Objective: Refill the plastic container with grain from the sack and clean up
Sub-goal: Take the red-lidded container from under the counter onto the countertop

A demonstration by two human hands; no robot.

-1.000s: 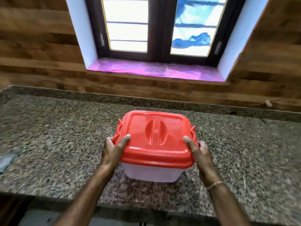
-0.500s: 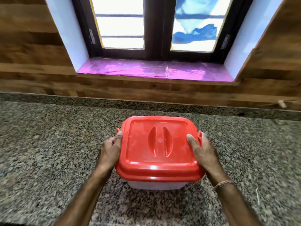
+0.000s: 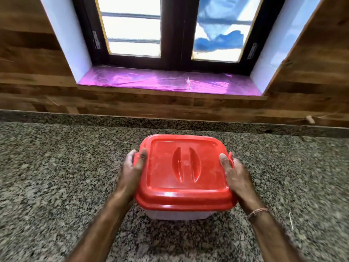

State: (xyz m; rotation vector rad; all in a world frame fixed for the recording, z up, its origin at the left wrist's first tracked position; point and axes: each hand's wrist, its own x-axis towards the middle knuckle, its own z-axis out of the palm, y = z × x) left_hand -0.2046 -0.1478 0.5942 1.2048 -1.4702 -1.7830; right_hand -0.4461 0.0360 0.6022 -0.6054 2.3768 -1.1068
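Head view, the only one.

Plastic container (image 3: pixel 177 215): translucent body, red lid (image 3: pixel 186 167) on and seated all round. It sits mid-counter on the speckled granite countertop (image 3: pixel 56 176), nearer the front edge than the back upstand. Can't tell whether the base rests fully on the stone or is just off it. Contents not readable through the wall.

Left hand (image 3: pixel 132 171): clamped on the container's left side, thumb laid over the lid's top edge, just beside the left latch (image 3: pixel 136 157). Its fingers curl round the side and are mostly hidden under the lid rim.

Right hand (image 3: pixel 236 174): mirror of that on the right side, thumb on the lid top, right latch (image 3: pixel 230 159) sticking up between thumb and palm. Fingers wrap the side, hidden below. Thread bracelet (image 3: pixel 257 212) on that wrist.

Lid has two moulded curved ribs at centre; neither hand touches them.

Thin pale straw (image 3: pixel 290 223) lies on the counter right of the right forearm, apart from the container.

Behind: wood-panel wall (image 3: pixel 28 53), dark-framed window (image 3: pixel 175 29), sill covered in purple film (image 3: pixel 170 82), blue cloth (image 3: pixel 221 38) visible through the right pane.
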